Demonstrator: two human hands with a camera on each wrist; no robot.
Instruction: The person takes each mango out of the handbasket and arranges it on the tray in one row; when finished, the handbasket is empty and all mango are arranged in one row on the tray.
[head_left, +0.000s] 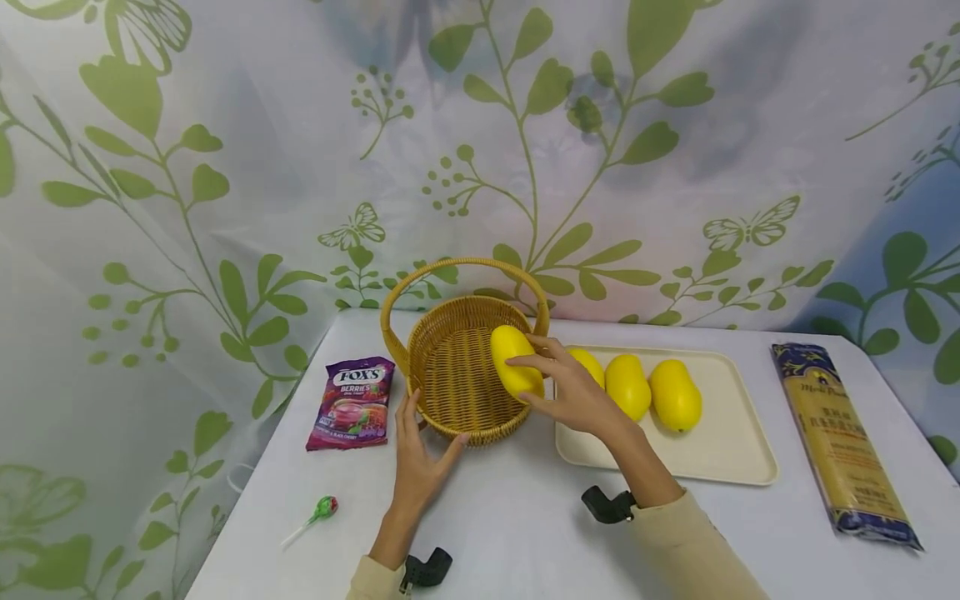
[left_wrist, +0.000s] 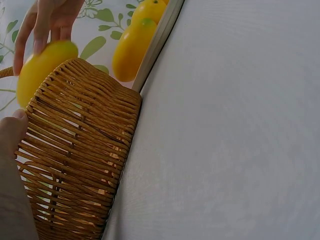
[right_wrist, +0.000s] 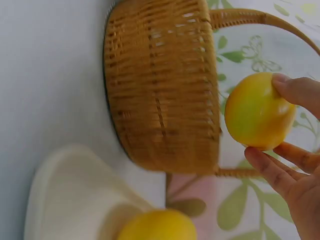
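A yellow mango is held over the right part of a wicker basket, pinched between the thumb and fingers of my right hand. In the right wrist view the mango is just above the basket's rim, apart from it. My left hand holds the basket's near left side, thumb at the rim. The left wrist view shows that thumb against the weave, the other fingers out of sight. The basket's visible inside holds nothing. Several mangoes lie on a cream tray to the right.
A purple Fox's candy bag lies left of the basket, with a lollipop nearer the front. At the far right is a long pasta packet. The basket's tall handle arches above it. A leaf-patterned curtain hangs behind the table.
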